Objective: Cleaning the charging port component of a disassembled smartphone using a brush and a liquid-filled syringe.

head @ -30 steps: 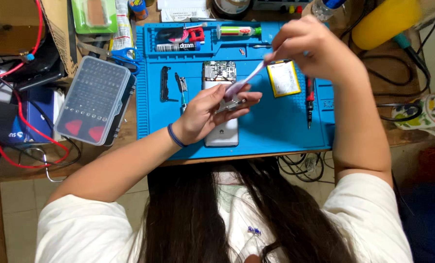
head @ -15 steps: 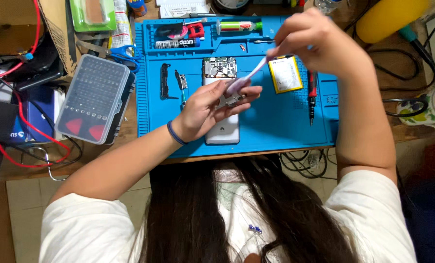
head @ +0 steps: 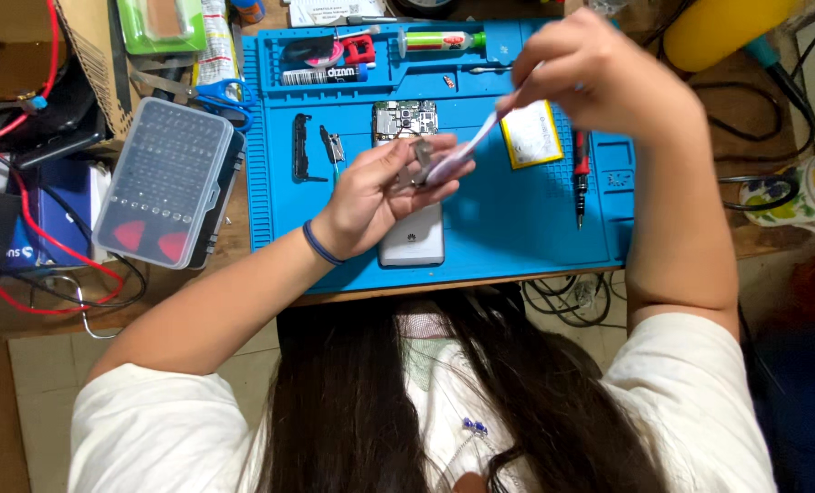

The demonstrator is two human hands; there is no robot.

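Seen from overhead, a person with long dark hair and a white shirt works at a blue silicone repair mat (head: 517,228) that fills the upper middle of the frame. The left hand (head: 380,187), a blue band at its wrist, is raised above the mat's centre with its fingers pinched together on a small grey metal part (head: 421,155). The right hand (head: 599,73), in the upper right of the frame, has its fingers closed on the handle of a slim white brush (head: 467,151), whose pale head meets the small part at the left hand's fingertips.

Just below the left hand a silver phone shell (head: 412,242) lies flat on the mat, partly covered by it. Above the hand sits a bare green circuit board (head: 405,119), and to its right a yellow-edged flat battery (head: 533,135). A red-and-black screwdriver (head: 582,173) lies near the mat's right edge. At the left of the frame, off the mat, rests a grey plastic case of screwdriver bits (head: 165,178), with blue-handled scissors (head: 225,91) just above it.
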